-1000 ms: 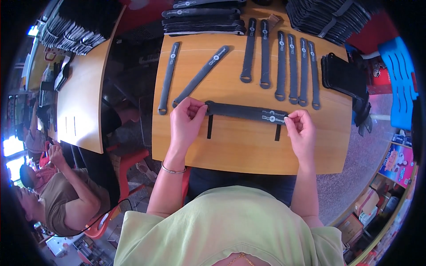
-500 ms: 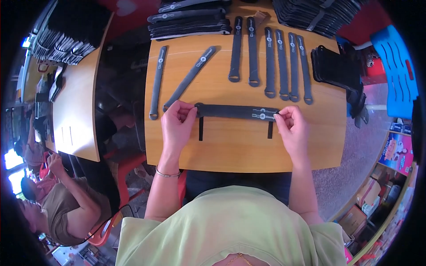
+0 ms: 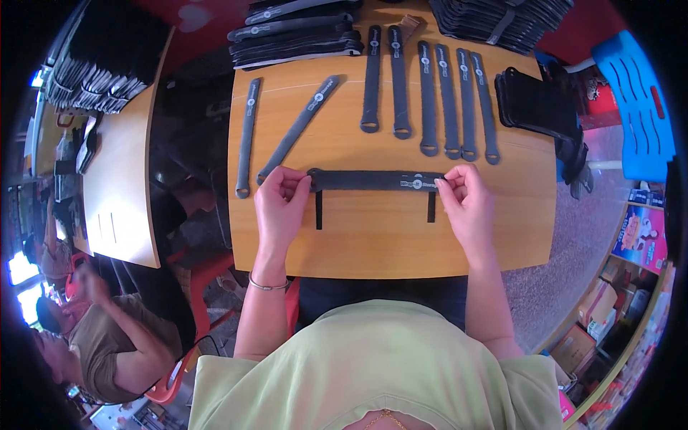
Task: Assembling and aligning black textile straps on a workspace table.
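Dark grey storage straps (image 3: 365, 180), seemingly two laid one over the other, stretch sideways between my hands above the near half of the wooden table. My left hand (image 3: 278, 215) pinches the left end, where the ring is. At the printed right end, the thumb and fingers of my right hand (image 3: 467, 211) are closed on the straps. Below them, two short black strips (image 3: 319, 211) mark the table top. Past my left hand lie a slanted strap (image 3: 301, 127) and a straighter one (image 3: 247, 140), both ring end toward me.
Several more straps (image 3: 428, 100) lie side by side at the far right. Strap stacks (image 3: 294, 46) stand at the back left, with bundled ones (image 3: 494, 25) at the back right. A black pile (image 3: 534, 104) sits by the right edge. Another person (image 3: 122, 337) sits at left.
The held straps now overlap more closely: two printed labels showed before, and now one shows with only a sliver of the other. Both hands keep their pinch. The whole view has shifted slightly.
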Available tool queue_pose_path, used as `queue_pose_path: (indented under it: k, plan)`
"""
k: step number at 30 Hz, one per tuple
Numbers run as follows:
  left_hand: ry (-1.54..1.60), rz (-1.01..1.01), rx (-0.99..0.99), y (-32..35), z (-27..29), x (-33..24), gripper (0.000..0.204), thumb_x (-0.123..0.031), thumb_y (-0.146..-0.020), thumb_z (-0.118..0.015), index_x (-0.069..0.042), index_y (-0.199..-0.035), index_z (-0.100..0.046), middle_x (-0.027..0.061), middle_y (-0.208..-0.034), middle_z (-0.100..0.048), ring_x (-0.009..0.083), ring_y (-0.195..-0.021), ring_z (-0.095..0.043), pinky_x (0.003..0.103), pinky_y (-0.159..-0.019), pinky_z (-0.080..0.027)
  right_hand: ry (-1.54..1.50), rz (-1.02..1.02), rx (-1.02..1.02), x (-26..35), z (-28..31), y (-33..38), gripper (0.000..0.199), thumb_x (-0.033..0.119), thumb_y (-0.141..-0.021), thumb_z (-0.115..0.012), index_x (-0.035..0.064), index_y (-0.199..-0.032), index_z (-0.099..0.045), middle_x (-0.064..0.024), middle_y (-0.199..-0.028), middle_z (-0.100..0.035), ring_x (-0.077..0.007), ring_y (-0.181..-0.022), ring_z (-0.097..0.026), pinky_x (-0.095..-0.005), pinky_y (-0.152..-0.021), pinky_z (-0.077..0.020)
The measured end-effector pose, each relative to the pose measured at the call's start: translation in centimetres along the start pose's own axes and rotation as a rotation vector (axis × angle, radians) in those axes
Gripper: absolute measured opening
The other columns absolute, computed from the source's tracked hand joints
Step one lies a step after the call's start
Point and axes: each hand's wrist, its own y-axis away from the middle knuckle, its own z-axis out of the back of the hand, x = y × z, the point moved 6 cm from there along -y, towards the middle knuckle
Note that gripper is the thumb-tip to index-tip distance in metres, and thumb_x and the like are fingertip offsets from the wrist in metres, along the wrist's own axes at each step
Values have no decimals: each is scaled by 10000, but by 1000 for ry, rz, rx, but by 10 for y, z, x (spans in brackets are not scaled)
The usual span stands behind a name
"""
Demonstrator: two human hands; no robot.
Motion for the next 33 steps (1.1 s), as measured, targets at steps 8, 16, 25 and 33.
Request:
queue_pose_path:
  k: [8,16,25,33]
  plan:
    - [-9,-10,4,-1,0,3,50,-15,-829,-645,16,-839,-607,-13,-666,-588,19,-589,-502,165,-518,-391,38,-24,8,0,0,-1,170,40,-808,-677,38,-857,-514,-26,-682,-573,-91,-539,-538,-239,-505,-430]
    - [-24,-4,-8,-1,1,2,53,-20,-831,-645,14,-835,-605,-17,-652,-582,15,-586,-500,164,-517,-389,57,-2,-5,1,-1,-2,179,52,-806,-681,41,-855,-509,-36,-666,-574,-109,-522,-552,-252,-500,-431]
    - [-20,-14,-15,0,0,2,55,-16,-834,-643,17,-832,-600,-12,-661,-591,16,-584,-507,162,-514,-391,125,50,-29,6,0,-1,189,58,-795,-690,49,-853,-510,-40,-661,-581,-138,-510,-561,-270,-492,-431]
    - [-11,-7,-15,0,-1,2,57,-12,-835,-644,17,-827,-595,-9,-662,-593,17,-587,-515,162,-514,-395,130,49,-32,6,0,-1,191,55,-794,-690,47,-858,-511,-43,-656,-579,-141,-509,-559,-275,-491,-429]
